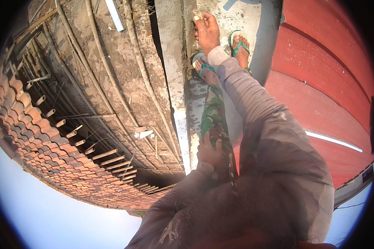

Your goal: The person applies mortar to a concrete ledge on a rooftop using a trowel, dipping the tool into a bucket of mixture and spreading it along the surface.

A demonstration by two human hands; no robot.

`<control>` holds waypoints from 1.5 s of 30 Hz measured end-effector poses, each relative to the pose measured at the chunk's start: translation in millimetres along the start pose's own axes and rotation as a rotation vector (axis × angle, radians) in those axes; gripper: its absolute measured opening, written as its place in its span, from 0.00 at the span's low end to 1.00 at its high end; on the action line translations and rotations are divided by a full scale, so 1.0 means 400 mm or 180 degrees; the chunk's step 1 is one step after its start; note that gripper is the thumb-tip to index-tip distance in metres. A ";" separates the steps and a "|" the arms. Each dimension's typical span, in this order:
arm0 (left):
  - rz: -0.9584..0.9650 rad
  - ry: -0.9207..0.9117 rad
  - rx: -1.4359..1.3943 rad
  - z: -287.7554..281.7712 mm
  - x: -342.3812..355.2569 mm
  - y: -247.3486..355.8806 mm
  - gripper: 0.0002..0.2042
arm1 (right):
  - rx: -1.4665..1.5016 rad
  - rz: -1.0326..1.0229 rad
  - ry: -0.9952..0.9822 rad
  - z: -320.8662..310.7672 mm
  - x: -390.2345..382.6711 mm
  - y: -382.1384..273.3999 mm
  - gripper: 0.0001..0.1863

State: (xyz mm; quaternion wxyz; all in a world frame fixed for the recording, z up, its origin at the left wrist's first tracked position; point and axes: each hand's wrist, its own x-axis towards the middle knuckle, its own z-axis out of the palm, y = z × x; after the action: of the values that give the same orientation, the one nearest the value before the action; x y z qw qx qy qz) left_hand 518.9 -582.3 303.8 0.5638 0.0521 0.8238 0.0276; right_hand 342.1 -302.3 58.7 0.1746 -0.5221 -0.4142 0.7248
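My right hand (207, 33) reaches far forward over the top of a grey concrete wall (172, 41). Its thumb and fingers are pinched on a small tan, rough lump (199, 15), possibly a bit of mortar. My left hand (210, 152) lies on my leg in camouflage trousers (214, 116), fingers spread, nothing visible in it. Close to the right hand are my two feet in green-strapped sandals, the left sandal (203, 62) and the right sandal (239, 45).
A red metal roof (316, 95) slopes away on the right. To the left, past a dark gap, are a rough brown surface with long bamboo poles (99, 62) and a tiled roof (41, 149) with jutting rafter ends. A pale strip (114, 14) lies at the top.
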 end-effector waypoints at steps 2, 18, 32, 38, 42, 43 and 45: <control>0.0091 -0.0004 0.0098 0.005 0.004 -0.008 0.33 | 0.0514 0.0038 -0.0014 -0.034 0.109 0.005 0.20; 0.0151 -0.0170 0.0211 -0.026 0.026 0.006 0.33 | 0.1424 0.1773 0.0030 -0.072 -0.060 0.265 0.16; 0.0153 -0.0179 0.0202 -0.043 0.041 0.054 0.33 | 0.1262 0.3104 0.0377 -0.020 -0.010 0.356 0.20; 0.0111 -0.0156 0.0228 -0.058 0.046 0.075 0.33 | 0.1409 0.2790 0.0282 0.010 0.186 0.212 0.19; 0.0077 -0.0169 0.0135 -0.074 0.053 0.088 0.33 | 0.1358 0.1593 -0.0265 0.042 0.414 0.022 0.19; 0.0099 -0.0151 0.0125 -0.076 0.054 0.088 0.33 | 0.1260 0.1307 -0.0394 0.051 0.457 0.000 0.19; 0.0201 -0.0152 0.0157 -0.086 0.067 0.082 0.33 | 0.1037 0.0865 -0.0483 0.042 0.544 0.000 0.19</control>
State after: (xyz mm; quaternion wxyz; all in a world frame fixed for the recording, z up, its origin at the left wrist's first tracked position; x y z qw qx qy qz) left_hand 479.1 -546.0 294.8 0.5806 0.0926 0.8085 0.0239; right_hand 241.4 -160.2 -72.7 0.1257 -0.4820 -0.2295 0.8362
